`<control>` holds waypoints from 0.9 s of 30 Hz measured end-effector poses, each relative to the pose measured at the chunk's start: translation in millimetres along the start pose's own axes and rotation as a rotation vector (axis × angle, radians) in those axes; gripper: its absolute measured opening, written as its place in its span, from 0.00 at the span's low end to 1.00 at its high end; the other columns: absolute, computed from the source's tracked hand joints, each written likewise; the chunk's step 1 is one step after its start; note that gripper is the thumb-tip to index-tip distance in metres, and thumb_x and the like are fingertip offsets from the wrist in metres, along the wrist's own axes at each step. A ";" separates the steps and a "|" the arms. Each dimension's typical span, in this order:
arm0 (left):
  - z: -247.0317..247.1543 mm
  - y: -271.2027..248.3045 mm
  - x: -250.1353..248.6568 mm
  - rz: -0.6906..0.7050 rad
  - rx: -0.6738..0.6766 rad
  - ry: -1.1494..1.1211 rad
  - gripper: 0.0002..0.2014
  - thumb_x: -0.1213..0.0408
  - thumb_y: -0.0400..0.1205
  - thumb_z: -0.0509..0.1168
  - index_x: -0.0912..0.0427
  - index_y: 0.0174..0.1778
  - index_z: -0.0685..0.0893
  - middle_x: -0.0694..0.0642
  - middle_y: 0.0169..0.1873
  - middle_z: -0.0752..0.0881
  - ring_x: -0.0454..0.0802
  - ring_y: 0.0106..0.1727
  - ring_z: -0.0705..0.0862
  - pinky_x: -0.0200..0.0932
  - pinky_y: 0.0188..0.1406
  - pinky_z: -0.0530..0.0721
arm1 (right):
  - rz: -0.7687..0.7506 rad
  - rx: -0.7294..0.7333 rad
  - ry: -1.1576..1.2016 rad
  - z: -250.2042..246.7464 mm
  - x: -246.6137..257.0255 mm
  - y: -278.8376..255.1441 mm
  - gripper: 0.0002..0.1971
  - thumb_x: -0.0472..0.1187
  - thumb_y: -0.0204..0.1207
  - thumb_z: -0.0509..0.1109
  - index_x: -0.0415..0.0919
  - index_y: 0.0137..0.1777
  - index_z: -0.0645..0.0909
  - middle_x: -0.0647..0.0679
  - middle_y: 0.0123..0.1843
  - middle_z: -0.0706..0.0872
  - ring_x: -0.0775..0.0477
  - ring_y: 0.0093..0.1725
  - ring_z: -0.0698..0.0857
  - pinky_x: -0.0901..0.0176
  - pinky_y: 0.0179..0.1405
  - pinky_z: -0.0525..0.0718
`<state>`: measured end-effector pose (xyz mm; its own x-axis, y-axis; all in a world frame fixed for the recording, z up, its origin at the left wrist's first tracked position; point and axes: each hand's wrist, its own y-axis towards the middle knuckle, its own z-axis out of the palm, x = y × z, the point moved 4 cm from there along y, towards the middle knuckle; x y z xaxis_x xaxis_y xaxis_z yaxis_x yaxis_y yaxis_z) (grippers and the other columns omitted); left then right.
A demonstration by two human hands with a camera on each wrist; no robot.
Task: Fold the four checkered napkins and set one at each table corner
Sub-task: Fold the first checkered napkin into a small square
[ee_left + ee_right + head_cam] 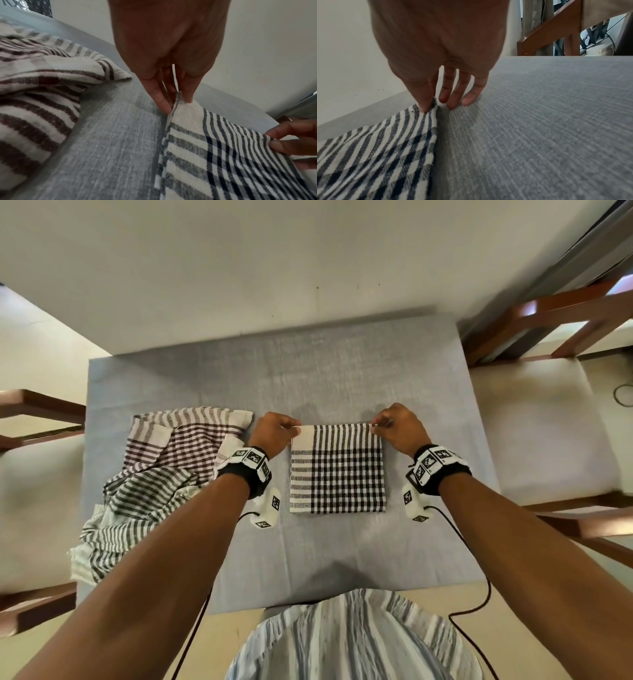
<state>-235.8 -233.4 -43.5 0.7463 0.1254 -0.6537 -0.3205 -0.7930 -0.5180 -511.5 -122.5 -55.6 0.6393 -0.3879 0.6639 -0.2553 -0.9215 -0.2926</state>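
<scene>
Item: dark checkered napkin (337,469), folded square, lying mid-table on the grey tablecloth (308,364). Handling, by my judgement: light, limp woven cloth that will sag and unfold; you do best to take it by its corners. Your left hand (272,434) pinches the far-left corner, your right hand (399,426) the far-right, thumb against finger, spare fingertips (467,100) touching the tablecloth. Adjacent, left: heap of unfolded striped napkins (154,470).

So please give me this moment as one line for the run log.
step: folding napkin | left hand: pinches far-left corner | right hand: pinches far-right corner | pile: unfolded, left on table
</scene>
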 end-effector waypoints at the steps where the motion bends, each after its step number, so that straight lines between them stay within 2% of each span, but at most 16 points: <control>1: -0.1 -0.4 -2.0 0.002 -0.008 0.019 0.08 0.65 0.80 0.72 0.57 0.55 0.92 0.54 0.52 0.91 0.50 0.51 0.89 0.52 0.59 0.88 | 0.003 -0.001 -0.009 0.8 0.6 -0.2 0.06 0.40 0.75 0.77 0.40 0.49 0.89 0.47 0.49 0.81 0.48 0.48 0.83 0.57 0.51 0.80; 2: -0.2 -0.9 -4.9 0.007 -0.019 0.052 0.09 0.65 0.81 0.72 0.58 0.55 0.92 0.54 0.53 0.90 0.48 0.51 0.87 0.48 0.61 0.86 | 0.005 -0.002 -0.019 1.6 1.1 -0.4 0.05 0.40 0.75 0.77 0.40 0.49 0.89 0.46 0.49 0.82 0.48 0.47 0.83 0.57 0.51 0.80; 4: 0.2 0.5 -9.2 0.019 -0.041 0.127 0.09 0.66 0.82 0.70 0.59 0.55 0.92 0.54 0.54 0.88 0.46 0.50 0.83 0.41 0.57 0.82 | 0.011 -0.009 -0.031 2.1 1.4 0.3 0.05 0.40 0.75 0.78 0.41 0.48 0.89 0.45 0.48 0.83 0.47 0.47 0.84 0.55 0.51 0.82; 9: 0.4 1.3 -13.0 0.017 -0.058 0.243 0.09 0.67 0.82 0.69 0.57 0.53 0.92 0.55 0.54 0.90 0.47 0.47 0.83 0.38 0.50 0.79 | 0.010 0.003 -0.036 2.3 2.8 2.9 0.08 0.38 0.74 0.78 0.44 0.53 0.88 0.49 0.48 0.81 0.49 0.47 0.83 0.56 0.52 0.81; 13: 4.9 1.5 -16.5 0.041 -0.043 0.334 0.09 0.65 0.82 0.68 0.57 0.54 0.92 0.56 0.55 0.90 0.53 0.54 0.86 0.39 0.51 0.79 | -0.001 0.039 -0.088 4.5 5.1 4.8 0.11 0.39 0.73 0.79 0.41 0.55 0.87 0.49 0.49 0.79 0.51 0.46 0.80 0.62 0.48 0.75; 17: 8.9 2.3 -16.6 0.082 -0.005 0.418 0.11 0.67 0.80 0.67 0.58 0.55 0.91 0.57 0.59 0.87 0.56 0.58 0.85 0.44 0.57 0.81 | -0.018 0.098 -0.120 8.1 7.9 6.5 0.10 0.38 0.71 0.80 0.38 0.50 0.85 0.49 0.51 0.78 0.50 0.46 0.80 0.60 0.50 0.79; 20: 9.6 1.4 -16.6 0.102 0.024 0.441 0.11 0.68 0.78 0.69 0.57 0.55 0.88 0.57 0.57 0.87 0.56 0.58 0.85 0.47 0.59 0.83 | -0.034 0.127 -0.116 7.5 14.0 5.9 0.07 0.37 0.71 0.78 0.39 0.46 0.84 0.49 0.50 0.80 0.51 0.45 0.81 0.62 0.48 0.79; 23: 9.1 1.4 -16.2 0.087 0.073 0.397 0.12 0.68 0.76 0.72 0.56 0.55 0.86 0.56 0.56 0.88 0.54 0.58 0.85 0.48 0.61 0.84 | -0.011 0.158 -0.025 3.1 19.5 4.3 0.06 0.35 0.71 0.77 0.42 0.43 0.82 0.50 0.45 0.84 0.50 0.43 0.84 0.60 0.45 0.83; 27: 7.6 -0.3 -16.8 0.090 0.113 0.373 0.12 0.67 0.76 0.73 0.59 0.55 0.88 0.56 0.55 0.88 0.53 0.58 0.86 0.48 0.62 0.84 | 0.031 0.186 0.128 -6.5 23.4 1.0 0.08 0.31 0.71 0.79 0.40 0.42 0.82 0.51 0.40 0.86 0.57 0.39 0.84 0.69 0.40 0.79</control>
<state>-252.7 -230.7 -36.5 0.8664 -0.1835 -0.4645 -0.4409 -0.7176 -0.5390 -501.5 -132.6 -35.8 0.5326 -0.4259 0.7314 -0.1278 -0.8947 -0.4279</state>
